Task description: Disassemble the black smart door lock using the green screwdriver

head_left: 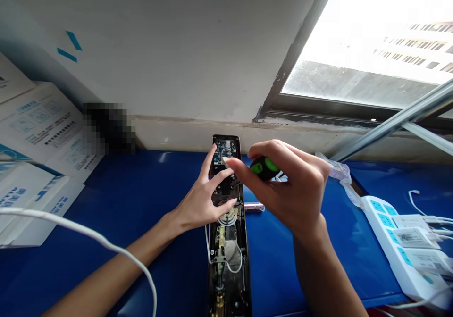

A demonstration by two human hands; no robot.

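Here, screwdriver (262,168) within right fingers (249,174); open device (230,234) beneath left fingers (207,165).

Strong daylight from the upper right, dimmer toward the upper left.
The dark-framed glass window (364,48) burns out to white, while the flat pale-grey wall (184,53) sits in shade; the glossy blue tabletop (141,194) shows small glare spots. Wide-angle stretch slants the white printed cardboard boxes (46,123) at the left edge, their fine print soft; coarse square pixels hide a dark patch (109,128) at middle left.
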